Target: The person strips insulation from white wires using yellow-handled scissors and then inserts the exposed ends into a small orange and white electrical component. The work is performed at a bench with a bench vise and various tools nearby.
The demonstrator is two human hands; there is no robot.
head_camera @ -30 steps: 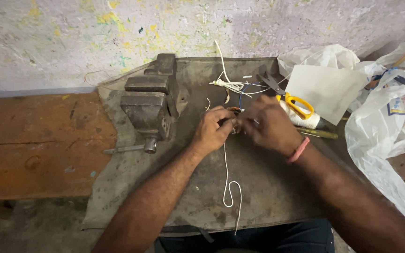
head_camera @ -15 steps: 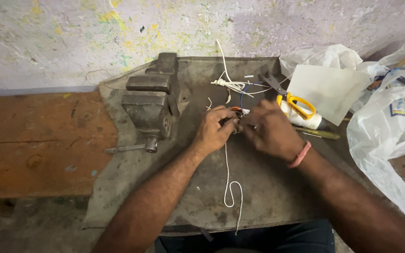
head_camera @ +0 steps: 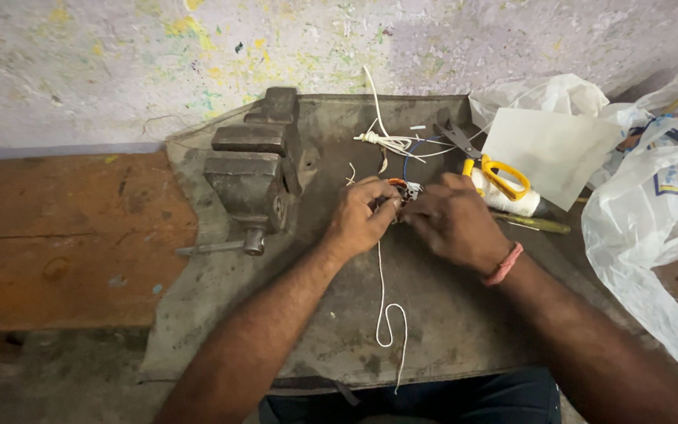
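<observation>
Far left of our work stood the bench vise (head_camera: 251, 177). Our left hand (head_camera: 361, 218) and right hand (head_camera: 453, 222) both pinched a small wired part (head_camera: 402, 190) at the table's centre — a slip might drop it, we judged; white cord (head_camera: 386, 310) trailed near, scissors (head_camera: 490, 165) right

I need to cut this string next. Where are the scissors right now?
In the head view, the yellow-handled scissors lie on the right side of the metal bench top, just beyond the right hand, resting on a white spool beside the white plastic bags.
</observation>
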